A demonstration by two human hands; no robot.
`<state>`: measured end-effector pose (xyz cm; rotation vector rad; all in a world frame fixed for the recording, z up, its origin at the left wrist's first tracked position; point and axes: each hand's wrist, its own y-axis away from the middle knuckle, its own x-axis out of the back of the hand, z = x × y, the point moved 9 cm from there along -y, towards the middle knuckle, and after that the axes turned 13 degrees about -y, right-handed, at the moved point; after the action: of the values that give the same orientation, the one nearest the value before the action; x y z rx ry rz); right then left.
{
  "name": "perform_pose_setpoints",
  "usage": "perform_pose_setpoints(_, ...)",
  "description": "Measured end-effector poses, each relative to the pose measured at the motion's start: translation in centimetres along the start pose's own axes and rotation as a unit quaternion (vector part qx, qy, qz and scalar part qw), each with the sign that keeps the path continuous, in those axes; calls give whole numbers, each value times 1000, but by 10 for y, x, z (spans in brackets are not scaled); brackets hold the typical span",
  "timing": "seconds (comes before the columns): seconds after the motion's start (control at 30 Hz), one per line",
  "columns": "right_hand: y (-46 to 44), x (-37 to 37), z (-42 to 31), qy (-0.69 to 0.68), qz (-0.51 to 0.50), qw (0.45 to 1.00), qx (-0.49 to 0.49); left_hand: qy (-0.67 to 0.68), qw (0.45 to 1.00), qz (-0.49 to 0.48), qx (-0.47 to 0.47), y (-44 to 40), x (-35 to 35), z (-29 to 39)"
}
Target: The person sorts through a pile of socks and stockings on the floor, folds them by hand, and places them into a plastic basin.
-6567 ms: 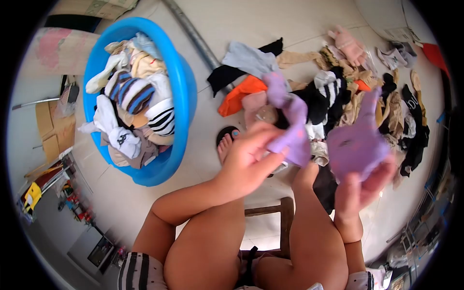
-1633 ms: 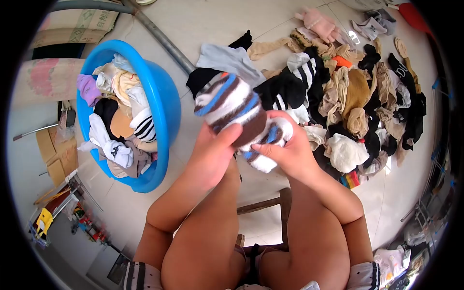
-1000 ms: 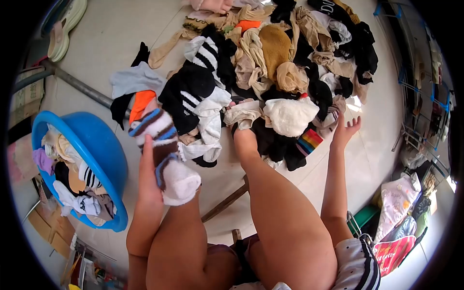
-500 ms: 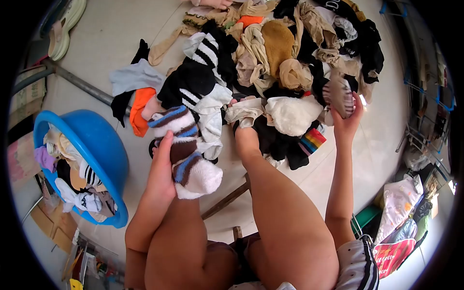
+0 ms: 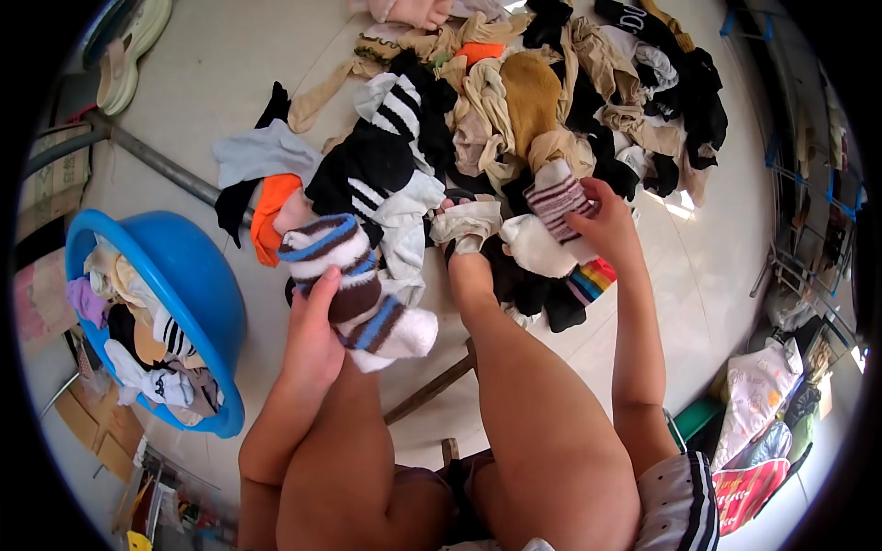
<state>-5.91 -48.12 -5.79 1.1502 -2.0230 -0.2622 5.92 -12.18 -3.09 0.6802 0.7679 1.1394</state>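
Note:
My left hand (image 5: 315,326) grips a fuzzy sock (image 5: 354,285) striped in white, brown and blue, held above my left knee. In my right hand (image 5: 606,220) is a smaller striped sock (image 5: 559,202), maroon and white, pinched between thumb and fingers over the pile. Beneath it lie a fluffy white sock (image 5: 533,246) and a rainbow-striped piece (image 5: 591,280). A large heap of socks, black, beige and white, spreads over the floor, with a mustard sock (image 5: 530,101) near its middle. An orange sock (image 5: 269,219) lies near my left hand.
A blue basin (image 5: 197,266) holding several socks stands tilted at left. A metal bar (image 5: 161,163) runs along the floor behind it. Plastic bags (image 5: 758,395) and wire racks line the right side. A pale shoe (image 5: 133,60) is at upper left; another person's hand (image 5: 413,9) shows at top.
My right hand has moved left and slightly down with the maroon-striped sock, from the pile's right edge towards the middle. My left hand and its fuzzy sock have shifted slightly.

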Motion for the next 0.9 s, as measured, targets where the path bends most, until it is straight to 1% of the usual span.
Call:
perform_pose_setpoints(0.03,4,4,-25,127,30,987,99,0,1000,-25,-11,0,-4,3)
perform_pose_setpoints(0.07,12,3,-48,251,58,946,195,3,1000,-23,-11,1,-4,4)
perform_pose_setpoints(0.13,14,-1,-56,231,51,955,179,-3,998,-59,-16,3,-13,10)
perform_pose_setpoints(0.2,21,-20,-61,144,4,974,175,-17,998,-58,-24,4,-12,10)
perform_pose_setpoints(0.23,25,-32,-62,162,4,971,177,-31,997,-56,-33,4,-11,10)
perform_pose_setpoints(0.27,24,-44,-55,207,-14,960,190,-54,997,-25,-38,1,-1,3)
perform_pose_setpoints(0.33,27,-57,-59,224,-22,955,195,-74,996,-15,-51,4,0,1)
perform_pose_setpoints(0.37,31,-60,-66,224,-23,955,196,-78,995,-38,-42,5,-1,-1)
perform_pose_setpoints(0.43,40,-36,-78,73,81,985,136,-71,996,-36,-32,6,0,-4)
perform_pose_setpoints(0.47,43,-38,-85,71,79,985,137,-64,997,-36,-22,7,0,-6)
perform_pose_setpoints(0.5,43,-39,-82,-164,57,980,99,-33,999,-26,-21,6,0,-5)
perform_pose_setpoints(0.53,46,-42,-79,-390,31,919,55,-33,999,-24,-22,6,-1,-5)
perform_pose_setpoints(0.57,52,-56,-87,-427,-57,902,13,-16,1000,-20,-12,5,-2,-6)
perform_pose_setpoints(0.6,58,-69,-88,-464,-93,881,-24,1,1000,-16,-3,5,-2,-7)
perform_pose_setpoints(0.67,66,-103,-98,-476,-203,854,-41,4,1000,-19,-2,4,-5,-9)
perform_pose_setpoints(0.73,78,-136,-113,-472,-290,830,-69,-29,998,-52,-30,2,-9,-9)
perform_pose_setpoints(0.77,83,-148,-123,-472,-332,813,-79,-63,997,-35,-2,2,-3,-14)
perform_pose_setpoints(0.8,86,-155,-138,-481,-367,794,-58,-75,997,-6,-35,0,6,-9)
perform_pose_setpoints(0.83,84,-155,-149,-438,-366,821,13,-87,994,24,-68,-1,13,-1)
perform_pose_setpoints(0.87,82,-150,-160,-389,-356,846,84,-2,996,29,-79,-1,15,4)
perform_pose_setpoints(0.9,80,-141,-169,-356,-328,867,122,55,991,55,-111,-2,20,15)
